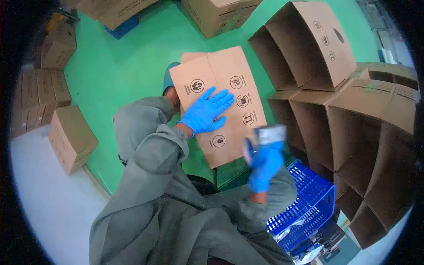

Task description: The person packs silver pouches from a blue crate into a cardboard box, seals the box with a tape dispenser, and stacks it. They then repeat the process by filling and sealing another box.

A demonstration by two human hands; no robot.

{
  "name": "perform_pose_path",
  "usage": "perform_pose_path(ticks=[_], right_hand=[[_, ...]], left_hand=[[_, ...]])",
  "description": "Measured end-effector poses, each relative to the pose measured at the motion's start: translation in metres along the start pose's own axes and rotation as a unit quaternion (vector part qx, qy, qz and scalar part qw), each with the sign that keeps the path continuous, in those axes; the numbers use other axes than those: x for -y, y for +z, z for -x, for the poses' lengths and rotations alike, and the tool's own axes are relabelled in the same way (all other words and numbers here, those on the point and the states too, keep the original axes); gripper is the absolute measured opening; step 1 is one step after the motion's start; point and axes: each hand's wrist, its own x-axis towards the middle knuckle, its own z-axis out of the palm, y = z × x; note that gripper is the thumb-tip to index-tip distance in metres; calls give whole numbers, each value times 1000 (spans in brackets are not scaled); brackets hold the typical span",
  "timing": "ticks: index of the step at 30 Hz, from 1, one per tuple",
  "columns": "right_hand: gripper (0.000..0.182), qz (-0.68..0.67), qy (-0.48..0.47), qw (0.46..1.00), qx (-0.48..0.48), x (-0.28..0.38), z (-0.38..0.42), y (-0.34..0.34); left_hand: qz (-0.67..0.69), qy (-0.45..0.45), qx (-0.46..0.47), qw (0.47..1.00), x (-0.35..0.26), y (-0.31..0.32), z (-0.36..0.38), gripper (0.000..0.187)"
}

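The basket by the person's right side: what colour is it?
The basket is blue, as the head view shows.

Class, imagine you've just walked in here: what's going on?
A person in a loose grey-green garment presses a blue-gloved left hand, fingers spread, on a flat brown cardboard piece with black printed symbols. The blue-gloved right hand, by its lower right edge, grips a silvery object, too blurred to name surely. Open brown cardboard boxes are stacked on the right, with a blue plastic basket near the right arm.
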Motion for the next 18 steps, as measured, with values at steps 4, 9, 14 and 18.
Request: perform_pose_path(ticks=[4,9,14,18], right_hand=[[22,151,-108,982,42,-62,-6,16],[19,117,-87,988,45,-50,2,23],[24,147,-96,983,50,-56,-4,20],[26,201,-67,976,56,-41,1,23]], left_hand=[[38,7,-21,999,7,9,1,61],[40,-1,-27,999,9,5,-5,60],[362,-157,93,914,-44,-66,-24,40],[533,-127,12,837,-21,-52,-37,42]])
